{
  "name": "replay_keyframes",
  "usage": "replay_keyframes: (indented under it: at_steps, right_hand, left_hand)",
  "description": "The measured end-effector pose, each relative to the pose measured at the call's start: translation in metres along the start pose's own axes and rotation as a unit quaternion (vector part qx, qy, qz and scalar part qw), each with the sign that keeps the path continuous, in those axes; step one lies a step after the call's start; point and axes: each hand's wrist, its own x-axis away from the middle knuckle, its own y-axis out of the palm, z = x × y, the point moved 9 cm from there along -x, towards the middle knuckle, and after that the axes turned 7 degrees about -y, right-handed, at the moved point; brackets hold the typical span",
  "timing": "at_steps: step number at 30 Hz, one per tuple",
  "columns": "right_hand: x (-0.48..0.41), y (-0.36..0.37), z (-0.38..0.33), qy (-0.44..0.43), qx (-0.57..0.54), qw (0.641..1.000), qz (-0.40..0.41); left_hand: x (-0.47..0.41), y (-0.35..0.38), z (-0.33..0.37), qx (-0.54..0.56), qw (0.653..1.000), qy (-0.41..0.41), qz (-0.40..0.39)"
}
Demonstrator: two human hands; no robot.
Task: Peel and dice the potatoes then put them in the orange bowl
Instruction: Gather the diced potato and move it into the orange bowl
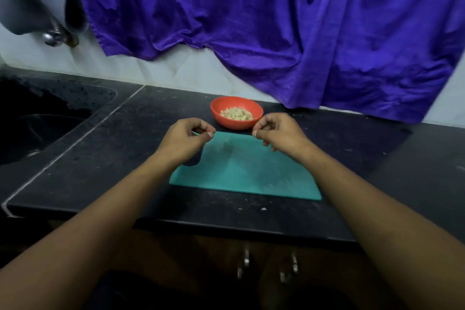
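The orange bowl [227, 106] stands on the black counter just beyond the teal cutting board [246, 171]. A heap of pale diced potato [237, 114] lies inside it. My left hand [187, 138] has its fingers curled and pinches the board's far left corner. My right hand [278, 132] pinches the far right corner the same way. Both hands sit just in front of the bowl, one on each side. The board's surface is bare apart from faint smears. No knife, peeler or whole potato is in sight.
A dark sink [42, 123] is sunk into the counter at the left, with a metal tap [54, 36] above it. A purple cloth [276, 33] hangs down the wall behind the bowl. Small crumbs dot the counter [364, 158]. Cabinet handles [266, 264] show below its front edge.
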Motion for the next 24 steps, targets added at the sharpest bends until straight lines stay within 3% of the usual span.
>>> replay_keyframes:
  at_steps: [5,9,18,24]
  right_hand:
    - [0.035,-0.063,0.061,0.083,0.169,0.981,0.051]
    - [0.067,-0.077,0.1,0.157,0.274,0.949,-0.016]
    - [0.083,-0.077,0.114,0.161,0.242,0.957,0.022]
    - [0.084,-0.075,0.106,0.158,0.286,0.945,0.014]
  left_hand:
    - [0.001,0.063,0.025,-0.154,0.984,0.05,-0.07]
    - [-0.003,0.093,0.016,-0.263,0.957,0.068,-0.099]
    - [0.007,0.093,0.001,-0.354,0.923,0.062,-0.137]
    - [0.023,0.086,-0.009,-0.37,0.911,0.062,-0.17]
